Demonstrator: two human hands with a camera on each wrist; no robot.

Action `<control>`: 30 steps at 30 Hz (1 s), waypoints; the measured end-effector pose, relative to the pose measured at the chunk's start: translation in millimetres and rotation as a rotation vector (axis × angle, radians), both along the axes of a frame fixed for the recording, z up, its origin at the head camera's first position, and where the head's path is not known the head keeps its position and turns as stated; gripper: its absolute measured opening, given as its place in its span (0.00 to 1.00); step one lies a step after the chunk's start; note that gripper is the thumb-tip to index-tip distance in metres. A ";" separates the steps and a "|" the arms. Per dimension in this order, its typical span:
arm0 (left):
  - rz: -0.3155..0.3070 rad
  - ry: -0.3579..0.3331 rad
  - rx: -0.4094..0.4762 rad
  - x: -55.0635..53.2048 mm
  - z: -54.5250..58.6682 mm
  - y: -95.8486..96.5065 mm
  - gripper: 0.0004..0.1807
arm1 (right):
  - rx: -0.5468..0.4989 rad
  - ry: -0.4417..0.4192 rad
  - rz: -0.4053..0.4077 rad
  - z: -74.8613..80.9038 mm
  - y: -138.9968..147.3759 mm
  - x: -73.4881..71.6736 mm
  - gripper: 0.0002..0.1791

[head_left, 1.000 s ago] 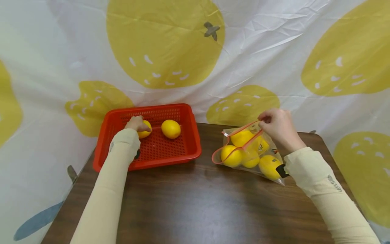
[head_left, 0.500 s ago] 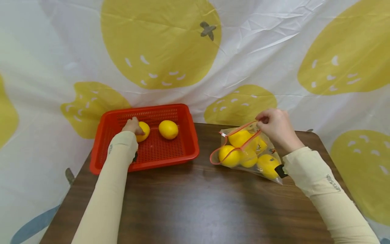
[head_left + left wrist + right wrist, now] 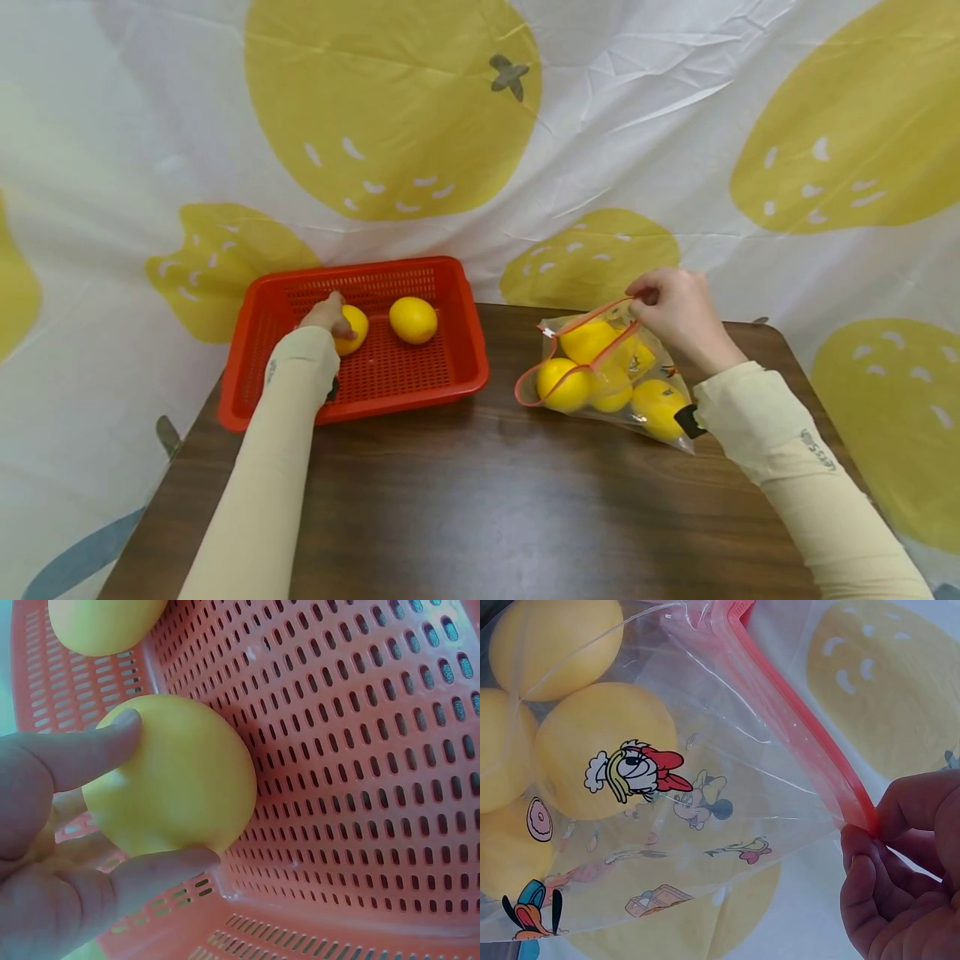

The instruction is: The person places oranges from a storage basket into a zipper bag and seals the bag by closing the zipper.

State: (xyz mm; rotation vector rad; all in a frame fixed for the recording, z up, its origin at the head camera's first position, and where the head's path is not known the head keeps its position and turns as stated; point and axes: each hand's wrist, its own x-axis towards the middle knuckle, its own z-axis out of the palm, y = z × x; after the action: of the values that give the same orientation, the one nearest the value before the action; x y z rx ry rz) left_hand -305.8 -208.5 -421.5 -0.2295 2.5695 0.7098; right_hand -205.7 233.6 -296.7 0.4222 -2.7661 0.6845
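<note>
Inside the red plastic basket (image 3: 390, 398), my left hand (image 3: 324, 315) grips a lemon (image 3: 354, 328) at the left. In the left wrist view the thumb lies on one side of that lemon (image 3: 176, 776) and a finger on the other; the remaining fingers are partly hidden behind it. A second lemon (image 3: 413, 320) lies to its right in the basket. My right hand (image 3: 678, 312) pinches the red zip edge of a clear zip bag (image 3: 667, 362), holding its mouth open. Several lemons (image 3: 564, 385) sit in the bag. Cartoon prints mark its plastic in the right wrist view.
Both the basket and the bag stand on a dark wooden table (image 3: 480, 500), towards its back edge. A white cloth (image 3: 637, 125) with large yellow fruit prints hangs behind and beside the table. Between basket and bag lies a strip of bare tabletop.
My left hand and the lemon under it have shifted slightly nearer within the basket, and more of that lemon shows. The right hand keeps its pinch on the bag. The head view has turned slightly.
</note>
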 end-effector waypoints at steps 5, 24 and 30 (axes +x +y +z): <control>0.017 0.001 0.011 0.5 1.2 1.0 0.38 | -0.003 -0.020 -0.006 0.7 -0.2 -0.8 0.08; -0.180 0.199 0.111 11.8 33.1 7.8 0.38 | -0.015 -0.051 -0.017 3.3 -1.2 -4.7 0.09; -0.238 0.239 0.202 20.6 47.4 23.9 0.39 | -0.021 -0.056 -0.014 3.9 -0.6 -4.0 0.09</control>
State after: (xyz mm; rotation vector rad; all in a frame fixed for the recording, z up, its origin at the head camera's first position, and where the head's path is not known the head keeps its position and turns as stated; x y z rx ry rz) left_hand -285.2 -184.5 -374.1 0.2364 2.6592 0.9445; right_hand -209.7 233.0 -292.8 0.3842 -2.8090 0.7327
